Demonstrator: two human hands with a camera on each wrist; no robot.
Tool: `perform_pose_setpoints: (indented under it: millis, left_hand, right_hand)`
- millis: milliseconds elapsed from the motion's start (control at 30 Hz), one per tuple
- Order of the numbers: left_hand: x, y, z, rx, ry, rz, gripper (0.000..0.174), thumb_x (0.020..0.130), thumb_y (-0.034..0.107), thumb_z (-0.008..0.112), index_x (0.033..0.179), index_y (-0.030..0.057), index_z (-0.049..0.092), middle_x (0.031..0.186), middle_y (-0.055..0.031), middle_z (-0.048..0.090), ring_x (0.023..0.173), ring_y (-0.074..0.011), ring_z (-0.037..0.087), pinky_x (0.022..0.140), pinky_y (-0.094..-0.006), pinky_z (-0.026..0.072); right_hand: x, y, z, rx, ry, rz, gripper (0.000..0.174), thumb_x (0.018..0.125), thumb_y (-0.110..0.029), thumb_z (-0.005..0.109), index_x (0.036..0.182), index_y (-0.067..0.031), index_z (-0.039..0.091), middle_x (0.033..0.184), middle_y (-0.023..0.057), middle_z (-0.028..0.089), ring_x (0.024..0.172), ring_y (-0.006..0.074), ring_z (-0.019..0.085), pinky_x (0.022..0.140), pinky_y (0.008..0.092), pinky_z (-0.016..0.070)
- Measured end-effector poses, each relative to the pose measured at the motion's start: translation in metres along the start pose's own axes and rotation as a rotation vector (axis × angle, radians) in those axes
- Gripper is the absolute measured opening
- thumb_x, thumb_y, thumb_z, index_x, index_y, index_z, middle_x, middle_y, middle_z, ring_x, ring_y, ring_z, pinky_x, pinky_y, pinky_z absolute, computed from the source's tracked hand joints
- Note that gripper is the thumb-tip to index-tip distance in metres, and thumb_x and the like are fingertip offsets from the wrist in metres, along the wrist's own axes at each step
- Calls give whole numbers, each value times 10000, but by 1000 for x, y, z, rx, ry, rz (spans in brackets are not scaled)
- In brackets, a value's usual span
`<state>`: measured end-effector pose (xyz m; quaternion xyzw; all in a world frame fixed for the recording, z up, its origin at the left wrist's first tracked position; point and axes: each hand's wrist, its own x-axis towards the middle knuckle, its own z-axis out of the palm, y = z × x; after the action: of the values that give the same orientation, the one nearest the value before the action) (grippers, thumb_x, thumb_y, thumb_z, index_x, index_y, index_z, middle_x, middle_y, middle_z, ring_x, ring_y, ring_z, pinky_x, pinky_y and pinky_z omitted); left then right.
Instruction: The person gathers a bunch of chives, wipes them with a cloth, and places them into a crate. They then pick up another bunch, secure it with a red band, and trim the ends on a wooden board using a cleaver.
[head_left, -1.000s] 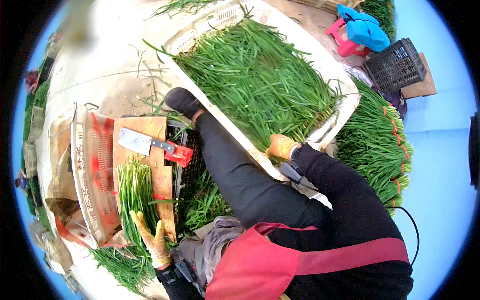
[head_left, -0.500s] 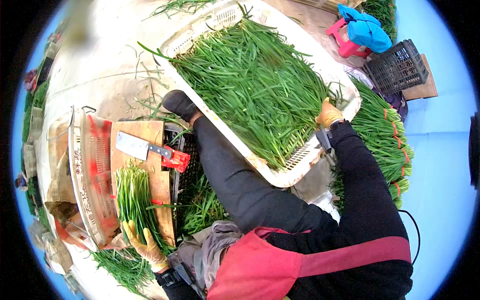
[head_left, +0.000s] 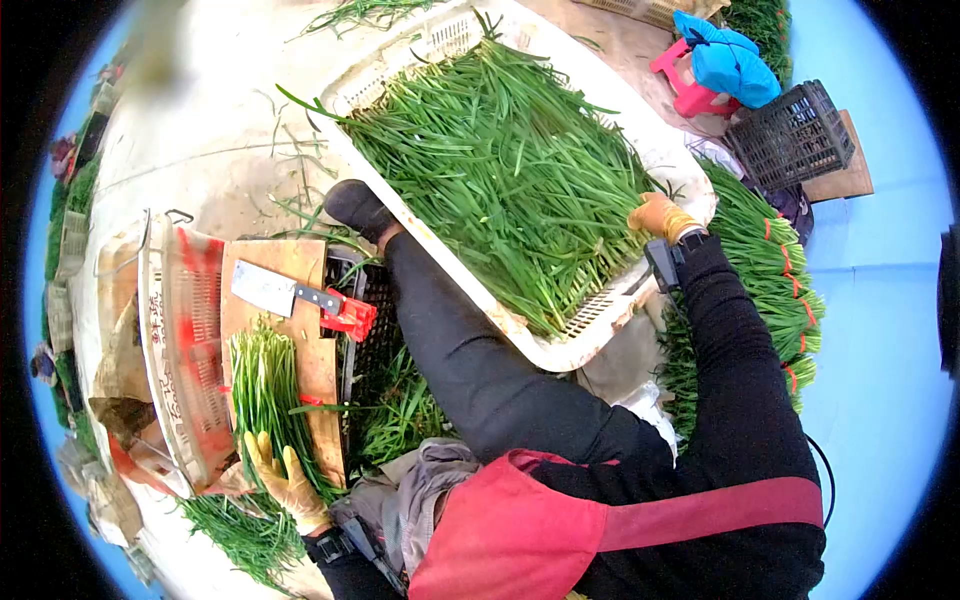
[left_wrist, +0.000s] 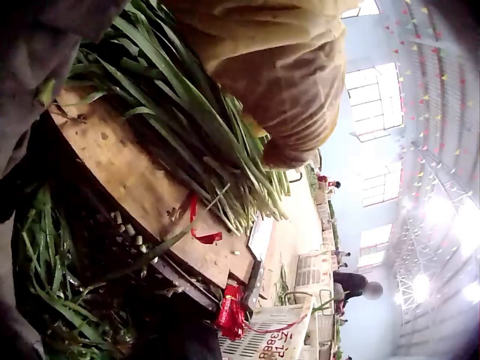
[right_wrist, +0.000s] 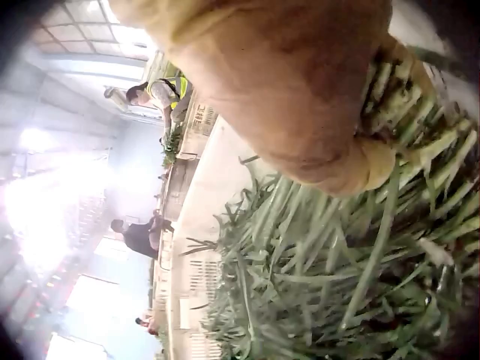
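My left hand point(head_left: 288, 485), in a yellowish glove, rests on a bundle of garlic chives point(head_left: 265, 375) with its fingers and thumb spread. The bundle lies on a wooden board point(head_left: 318, 385), pale stem ends pointing away from me. Beyond those ends lies a cleaver point(head_left: 268, 288), its dark handle beside a red bundle of ties point(head_left: 350, 318). My right hand point(head_left: 662, 218), gloved too, is at the right end of a loose chive pile point(head_left: 500, 170) in a white crate point(head_left: 545, 358). In the right wrist view its fingers curl over stem ends point(right_wrist: 409, 112).
An upright white crate point(head_left: 180, 350) stands left of the board. Bundled chives with red ties point(head_left: 740, 260) lie right of the big crate. Farther right are a black crate point(head_left: 790, 135) and a pink stool point(head_left: 690, 85). My leg point(head_left: 470, 345) stretches between board and crate.
My right hand has moved from the crate's near edge to the stem ends at the pile's right side, uncovering the near corner. The left hand has shifted slightly left on the bundle.
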<state>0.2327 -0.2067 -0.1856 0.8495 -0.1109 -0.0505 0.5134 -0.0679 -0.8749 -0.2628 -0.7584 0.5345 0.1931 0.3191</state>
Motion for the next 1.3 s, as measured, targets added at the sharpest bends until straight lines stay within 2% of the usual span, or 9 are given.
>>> perform_pose_setpoints:
  millis: [200,367,633,667,767,867,967,1133,1300]
  left_hand:
    - [-5,0,-6,40,-3,11,650,947,119,618,1529,68,334,1438,-150,477,1316,-249,460,1084,-387,346]
    - [-9,-1,-10,-22,15,-16,658,940,115,617,1531,75,330,1418,-156,497,1312,-262,468,1097,-395,332]
    - [-13,3,-19,21,54,-43,694,921,134,640,1538,103,324,1403,-126,517,1285,-235,485,1073,-386,324]
    - [-13,2,-20,17,52,-39,696,920,129,639,1539,105,321,1402,-125,517,1284,-234,485,1072,-385,329]
    - [-16,6,-22,-4,66,-27,701,919,110,635,1542,109,315,1399,-129,515,1279,-231,487,1063,-383,348]
    - [-17,2,-25,-56,72,-23,701,916,81,627,1543,106,315,1393,-138,515,1252,-225,500,1047,-367,366]
    - [-20,3,-28,-37,84,-17,696,911,49,622,1538,99,324,1374,-131,525,1217,-214,515,1029,-352,391]
    - [-25,5,-31,0,113,28,667,899,40,623,1514,83,370,1317,-138,568,1152,-209,553,999,-350,438]
    - [-32,7,-38,-11,70,33,649,915,-15,593,1516,91,373,1324,-108,558,1157,-197,546,999,-332,415]
  right_hand:
    - [5,4,31,120,-28,-23,927,672,-333,850,1334,180,453,1195,266,651,1074,302,648,912,336,506]
    - [4,-17,64,-124,5,52,942,634,-452,870,1308,109,527,1272,303,594,1207,383,578,1022,377,467]
    - [-25,-40,54,-146,117,40,560,759,-192,650,1241,87,590,1225,311,611,1182,405,586,1019,377,470]
    - [30,7,67,-151,152,-36,724,713,-245,729,1309,109,521,1161,271,658,1051,335,654,917,349,517]
    - [-36,-5,20,8,330,-199,587,722,-182,733,1211,99,570,937,181,699,869,252,682,795,338,545]
    - [-44,21,-10,175,141,-117,484,728,-114,713,1160,67,594,856,120,694,759,199,680,681,321,548]
    - [-87,20,-25,707,118,-306,398,737,-76,669,1120,29,638,810,64,679,649,181,617,617,320,521]
    - [-154,22,-44,823,163,-287,394,765,-91,652,1144,-10,583,728,33,618,545,101,558,432,222,405]
    - [-198,23,-35,794,263,-440,386,784,-84,657,1154,-5,580,755,39,623,570,116,573,496,233,435]
